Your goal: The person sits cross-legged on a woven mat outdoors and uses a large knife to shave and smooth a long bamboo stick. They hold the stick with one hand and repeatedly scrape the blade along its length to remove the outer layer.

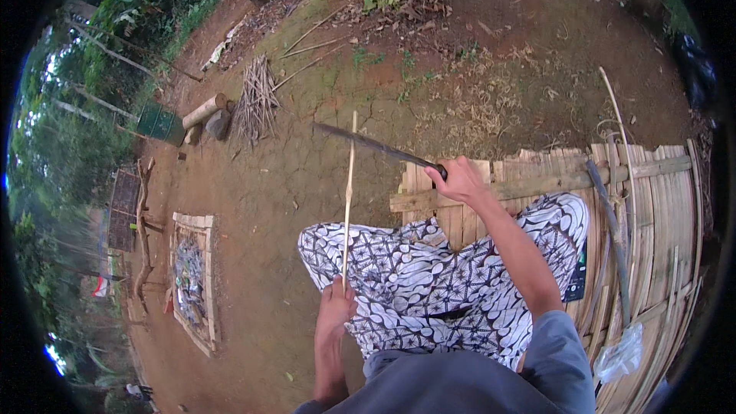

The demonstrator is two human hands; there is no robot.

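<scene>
My left hand point(336, 305) is closed around the lower end of a thin, pale bamboo stick point(349, 195), which stands away from me over my left knee. In my right hand point(461, 182) is the dark handle of a machete point(379, 148), its long blade pointing to the left. The blade crosses the stick near its far end; whether they touch, I cannot tell. Black-and-white patterned cloth point(429, 284) covers my folded legs under both arms.
I sit on a bamboo slat platform point(652, 215). On its right lie a long grey-green pole point(609, 238), a thin cane point(619, 119) and a clear plastic bag point(618, 356). Pale shavings point(491, 100) litter the dirt ahead. A stick bundle point(257, 100) and a framed bed of litter point(192, 280) lie left.
</scene>
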